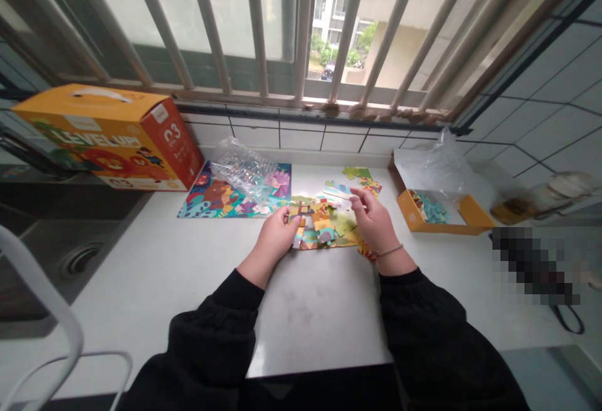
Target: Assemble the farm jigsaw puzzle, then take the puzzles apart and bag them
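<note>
On the white counter lies a partly joined jigsaw puzzle (324, 226) with yellow, green and blue animal pictures. My left hand (274, 235) grips its left edge, thumb on top and fingers curled at the side. My right hand (376, 223) is over the puzzle's right side, thumb and forefinger pinched on a pale-edged puzzle piece (337, 193), which is tilted above the far edge. Beyond that hand, more joined green and yellow pieces (361, 176) lie flat. The palm sides of both hands are hidden.
A colourful picture sheet (202, 201) bears a crumpled clear plastic bag (242, 169). The orange box (108, 141) stands at left beside the sink (42, 235). At right, an open box (418, 223) holds loose pieces and plastic; a glass jar (517, 207) is behind it.
</note>
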A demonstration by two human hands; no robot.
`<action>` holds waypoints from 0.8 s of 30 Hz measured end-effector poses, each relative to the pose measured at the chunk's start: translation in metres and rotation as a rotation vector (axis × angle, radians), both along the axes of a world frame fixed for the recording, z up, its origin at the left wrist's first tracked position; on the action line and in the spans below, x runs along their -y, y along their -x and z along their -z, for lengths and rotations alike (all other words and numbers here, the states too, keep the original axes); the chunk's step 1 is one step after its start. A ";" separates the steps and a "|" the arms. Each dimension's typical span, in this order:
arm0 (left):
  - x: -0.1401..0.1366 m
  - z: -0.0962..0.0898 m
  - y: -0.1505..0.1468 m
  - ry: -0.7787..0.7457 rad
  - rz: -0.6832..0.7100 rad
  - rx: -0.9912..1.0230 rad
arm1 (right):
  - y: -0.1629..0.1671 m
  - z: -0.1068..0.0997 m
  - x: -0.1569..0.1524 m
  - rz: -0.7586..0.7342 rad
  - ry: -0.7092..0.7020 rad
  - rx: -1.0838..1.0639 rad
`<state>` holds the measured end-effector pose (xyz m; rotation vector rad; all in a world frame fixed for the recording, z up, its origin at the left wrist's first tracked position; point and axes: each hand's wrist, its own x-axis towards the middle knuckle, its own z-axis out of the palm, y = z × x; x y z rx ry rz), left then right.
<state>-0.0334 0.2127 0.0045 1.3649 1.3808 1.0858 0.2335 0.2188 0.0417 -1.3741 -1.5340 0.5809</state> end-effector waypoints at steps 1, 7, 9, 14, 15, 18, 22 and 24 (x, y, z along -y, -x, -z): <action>0.000 0.000 0.001 -0.024 0.016 -0.037 | 0.005 0.004 -0.001 -0.029 0.021 0.034; 0.001 0.000 -0.008 -0.047 0.144 0.182 | 0.011 0.018 -0.009 -0.098 -0.004 0.307; 0.001 0.001 -0.011 -0.029 0.167 0.290 | 0.012 0.017 -0.008 -0.137 -0.020 0.336; 0.005 -0.003 -0.014 -0.066 0.260 0.283 | 0.025 0.005 0.002 -0.260 0.009 0.206; 0.006 -0.005 -0.014 -0.082 0.277 0.238 | 0.028 0.003 0.005 -0.290 0.034 0.172; 0.009 -0.007 -0.013 -0.029 0.301 0.199 | 0.034 0.002 0.009 -0.318 0.083 0.081; 0.007 -0.005 -0.013 0.051 0.189 0.248 | 0.033 0.004 0.007 -0.217 0.108 -0.155; 0.004 -0.004 -0.014 0.056 0.106 0.272 | 0.034 0.007 0.005 -0.219 0.156 -0.271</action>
